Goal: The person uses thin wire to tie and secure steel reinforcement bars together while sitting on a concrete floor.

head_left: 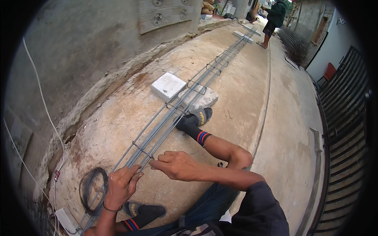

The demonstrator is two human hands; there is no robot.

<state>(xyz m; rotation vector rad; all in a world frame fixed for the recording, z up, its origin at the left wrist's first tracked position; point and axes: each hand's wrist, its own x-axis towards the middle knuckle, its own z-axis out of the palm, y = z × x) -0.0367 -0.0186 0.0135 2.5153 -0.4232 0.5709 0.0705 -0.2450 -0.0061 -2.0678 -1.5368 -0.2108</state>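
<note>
Long grey steel rebar cage (185, 104), several parallel bars with rectangular stirrups, runs along the bare concrete floor (244, 102) from near the person's lap away toward the far end of the yard. It is propped on a white rectangular block (167, 86) and a rough grey concrete chunk (206, 99) just beside it. Person sits at the cage, one black-socked foot in a sandal (195, 119) touching the bars.

Coil of thin dark tie wire (93, 190) lies on the floor under the cage's near end, just beside the left hand.

Left hand (121, 187) closed around the near bars at a stirrup crossing. Right hand (177, 164) pinched shut on a fine wire strand (146, 167) at the same joint; strand is barely visible.

Step in hand, as I read it: tying a stirrup to the longitudinal bars. Next move likely needs the strand wrapped round the crossing and twisted tight while the left hand keeps the bars from shifting.

Another person (275, 17) stands at the far end, well apart.
</note>
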